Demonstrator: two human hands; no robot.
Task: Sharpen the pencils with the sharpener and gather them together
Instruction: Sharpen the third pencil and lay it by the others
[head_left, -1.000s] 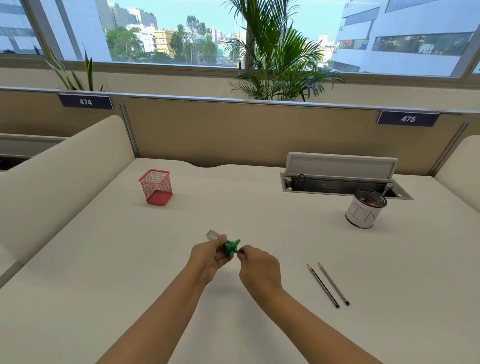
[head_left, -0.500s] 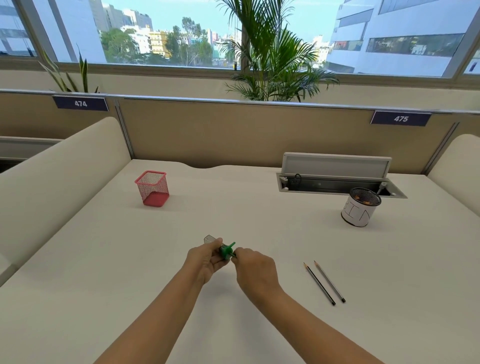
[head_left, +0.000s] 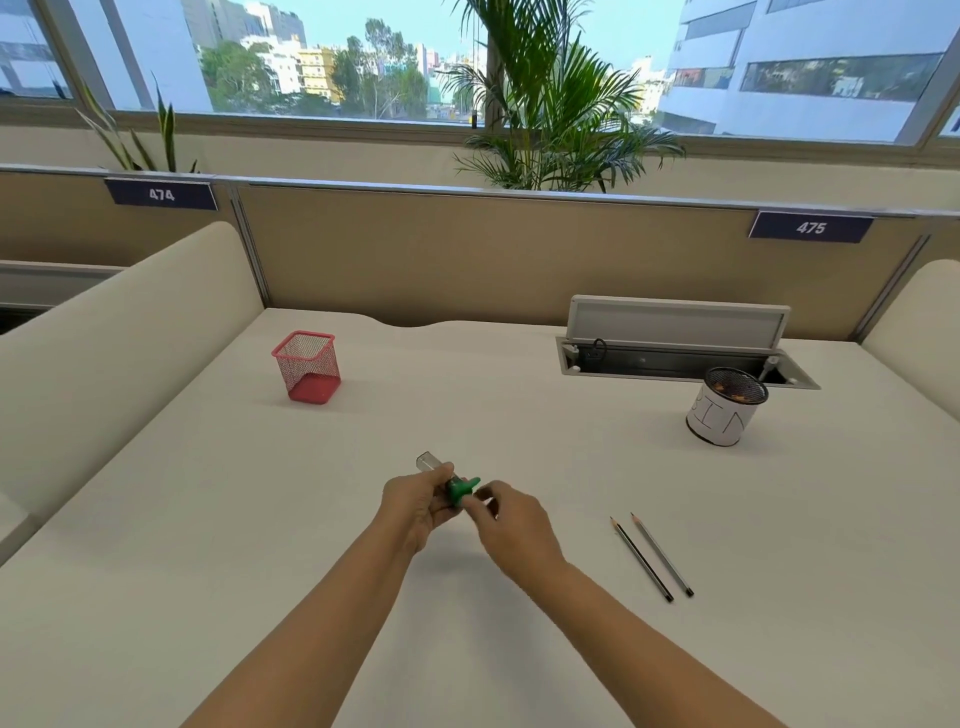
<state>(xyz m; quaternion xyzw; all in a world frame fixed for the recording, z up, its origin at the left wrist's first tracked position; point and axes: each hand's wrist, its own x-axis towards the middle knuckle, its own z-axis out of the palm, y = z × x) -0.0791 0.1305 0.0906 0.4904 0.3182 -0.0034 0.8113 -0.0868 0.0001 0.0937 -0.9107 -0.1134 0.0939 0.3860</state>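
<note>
In the middle of the white desk (head_left: 260, 519), my left hand (head_left: 415, 501) grips a sharpener (head_left: 460, 488) with a green head; its clear case sticks out past my fingers toward the far left. My right hand (head_left: 511, 522) pinches the green head with its fingertips. No pencil shows in either hand. A dark pencil (head_left: 641, 558) and a grey pencil (head_left: 662, 553) lie side by side on the desk to the right of my hands, tips pointing away from me.
A red mesh pencil holder (head_left: 306, 366) stands at the back left. At the back right stands a white can marked BIN (head_left: 724, 410), in front of an open cable tray (head_left: 675, 358). Padded dividers flank the desk.
Both hands stay together on the sharpener. My right fingertips have shifted slightly on the green head. The two pencils have not moved.
</note>
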